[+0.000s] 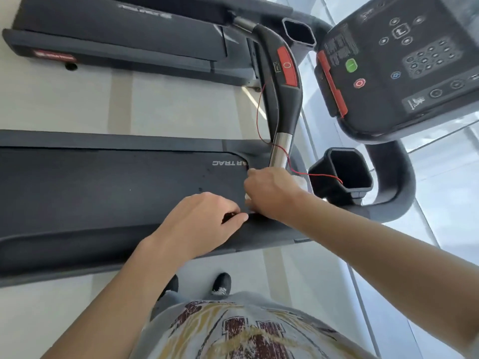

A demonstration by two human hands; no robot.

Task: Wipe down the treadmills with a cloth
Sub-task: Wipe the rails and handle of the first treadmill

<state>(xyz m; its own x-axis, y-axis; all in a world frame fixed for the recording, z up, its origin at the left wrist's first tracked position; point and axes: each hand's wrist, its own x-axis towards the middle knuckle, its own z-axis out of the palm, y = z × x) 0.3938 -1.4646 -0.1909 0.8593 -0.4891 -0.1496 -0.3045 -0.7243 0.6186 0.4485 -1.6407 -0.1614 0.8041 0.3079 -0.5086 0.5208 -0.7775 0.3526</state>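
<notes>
Right hand point(269, 193) grips a white cloth point(300, 183) round the handlebar point(281, 151), red cord point(321, 175) right alongside; left hand point(202, 218) loosely curled, holding nothing.

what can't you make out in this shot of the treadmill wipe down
Head view only:
- Cloth: mostly hidden under the right hand; only white bits show.
- Left hand fingertips: curled under, contents unclear.
- Console labels: too blurred to read.
- Far treadmill: cut off by the top edge.
</notes>
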